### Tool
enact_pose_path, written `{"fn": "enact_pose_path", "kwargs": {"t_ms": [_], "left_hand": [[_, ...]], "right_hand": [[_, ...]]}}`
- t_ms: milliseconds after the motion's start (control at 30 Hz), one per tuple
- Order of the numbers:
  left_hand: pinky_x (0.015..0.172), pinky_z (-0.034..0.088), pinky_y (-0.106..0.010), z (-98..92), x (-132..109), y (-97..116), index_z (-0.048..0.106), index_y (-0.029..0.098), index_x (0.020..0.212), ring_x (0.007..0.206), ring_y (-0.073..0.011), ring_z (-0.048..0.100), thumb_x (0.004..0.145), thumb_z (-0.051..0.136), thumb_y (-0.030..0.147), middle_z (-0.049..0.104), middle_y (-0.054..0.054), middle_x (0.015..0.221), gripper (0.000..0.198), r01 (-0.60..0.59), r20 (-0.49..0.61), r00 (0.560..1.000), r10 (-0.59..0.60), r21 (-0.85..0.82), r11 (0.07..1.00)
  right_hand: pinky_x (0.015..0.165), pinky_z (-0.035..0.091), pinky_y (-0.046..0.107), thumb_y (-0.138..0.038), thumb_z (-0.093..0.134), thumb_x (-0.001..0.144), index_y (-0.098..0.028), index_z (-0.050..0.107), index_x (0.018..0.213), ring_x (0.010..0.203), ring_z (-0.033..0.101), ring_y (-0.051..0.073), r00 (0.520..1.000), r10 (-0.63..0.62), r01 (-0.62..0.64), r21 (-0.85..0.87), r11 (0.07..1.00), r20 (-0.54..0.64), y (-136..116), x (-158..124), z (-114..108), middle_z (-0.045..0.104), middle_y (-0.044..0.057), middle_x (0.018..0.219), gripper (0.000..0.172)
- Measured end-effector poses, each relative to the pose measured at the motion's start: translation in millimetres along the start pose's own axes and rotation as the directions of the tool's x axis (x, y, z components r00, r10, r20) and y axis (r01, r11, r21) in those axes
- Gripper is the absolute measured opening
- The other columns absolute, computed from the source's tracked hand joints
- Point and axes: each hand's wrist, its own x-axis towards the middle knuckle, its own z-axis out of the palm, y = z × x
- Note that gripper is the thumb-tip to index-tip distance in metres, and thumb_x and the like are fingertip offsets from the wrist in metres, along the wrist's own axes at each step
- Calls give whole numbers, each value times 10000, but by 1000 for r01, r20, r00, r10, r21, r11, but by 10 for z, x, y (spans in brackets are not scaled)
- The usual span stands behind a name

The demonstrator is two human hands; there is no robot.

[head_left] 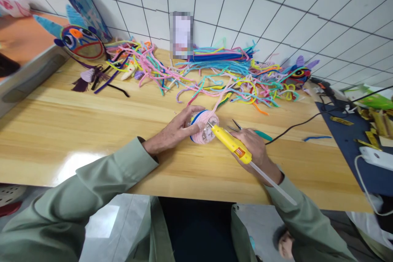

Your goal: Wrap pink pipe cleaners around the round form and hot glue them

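My left hand [181, 125] is wrapped round a small clear container bound with pink pipe cleaner [205, 134], which lies on its side with one end towards my right hand. A blue band circles it, and a pink strand runs up from it towards the pile behind. In my right hand [253, 145] is a yellow hot glue gun [232, 144] with a glue stick [273, 183] sticking out of its back. The gun's nozzle points at the container's end and seems to touch it. Beside my right hand lie pliers with teal handles [262, 135], partly hidden.
A tangle of coloured pipe cleaners [159, 69] runs along the wall. A phone [182, 35] leans there. Decorated faces stand at left [81, 43] and right [299, 74], near a tall can [86, 10]. A black cable [294, 125] crosses the wooden table [92, 127].
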Motion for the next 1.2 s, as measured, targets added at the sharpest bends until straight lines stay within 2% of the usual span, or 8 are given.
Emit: {"fn": "enact_pose_path", "kwargs": {"t_ms": [167, 400, 533, 700, 800, 900, 1067, 1200], "left_hand": [[1073, 589, -421, -4, -41, 82, 579, 245, 1528, 1262, -290, 675, 1056, 657, 541, 668, -100, 1502, 563, 103, -1, 995, -103, 53, 993], [914, 564, -361, 9, -58, 103, 566, 246, 1535, 1147, -266, 656, 1059, 617, 543, 658, -92, 1496, 563, 95, 14, 995, -99, 151, 984], [958, 569, -373, 28, -59, 115, 562, 247, 1527, 1126, -254, 655, 1057, 617, 532, 660, -89, 1489, 552, 88, 6, 996, -90, 165, 982], [1116, 571, -451, 80, -54, 108, 573, 211, 1490, 1278, -302, 661, 1036, 661, 522, 654, -132, 1497, 558, -19, 18, 1000, 16, 170, 985], [1237, 515, -494, 104, -45, 65, 569, 208, 1496, 1405, -318, 623, 1036, 668, 438, 642, -144, 1527, 524, -106, 30, 994, 102, 193, 975], [1263, 506, -498, 124, -45, 32, 564, 228, 1506, 1440, -316, 612, 1028, 681, 407, 642, -140, 1535, 524, -155, 24, 988, 154, 212, 965], [1256, 521, -496, 155, -55, 27, 552, 229, 1508, 1437, -312, 616, 1038, 681, 410, 650, -147, 1519, 521, -196, 18, 980, 197, 232, 953], [1258, 519, -511, 175, -51, 2, 540, 228, 1512, 1443, -312, 614, 1043, 680, 387, 650, -156, 1510, 515, -238, 20, 971, 240, 244, 940]], "right_hand": [[891, 622, 455, -377, 588, 1073, -246, 701, 1358, 998, 791, 307, 976, 217, -219, -138, 966, -31, 127, -120, -144, 843, 127, 1143, 334], [1103, 589, 568, -345, 537, 1002, -199, 562, 1562, 1335, 704, 384, 827, 560, -538, -367, 759, -52, 955, -765, -721, 742, 198, 1469, 580], [1082, 571, 573, -291, 520, 961, -82, 598, 1512, 1256, 710, 415, 691, 719, -641, -524, 561, -77, 1321, -1039, -895, 764, 277, 1342, 594], [939, 571, 599, -255, 564, 884, -33, 706, 1340, 1067, 716, 445, 659, 741, -669, -548, 502, -127, 1447, -1053, -986, 778, 290, 1115, 526], [929, 561, 577, -260, 588, 888, -106, 771, 1140, 1029, 719, 418, 704, 689, -657, -524, 542, -172, 1341, -899, -1003, 778, 245, 1040, 348], [869, 581, 461, -280, 533, 1001, -239, 751, 936, 939, 734, 308, 794, 570, -605, -356, 712, -211, 977, -576, -860, 790, 115, 952, 231], [766, 581, 346, -352, 650, 1051, -262, 731, 939, 810, 721, 216, 890, 427, -427, 37, 904, -162, 33, 159, -371, 771, 19, 872, 164], [821, 604, 360, -353, 600, 1107, -273, 751, 1289, 871, 734, 210, 940, 333, -316, 184, 931, -72, -384, 514, -128, 784, 30, 976, 250]]}}
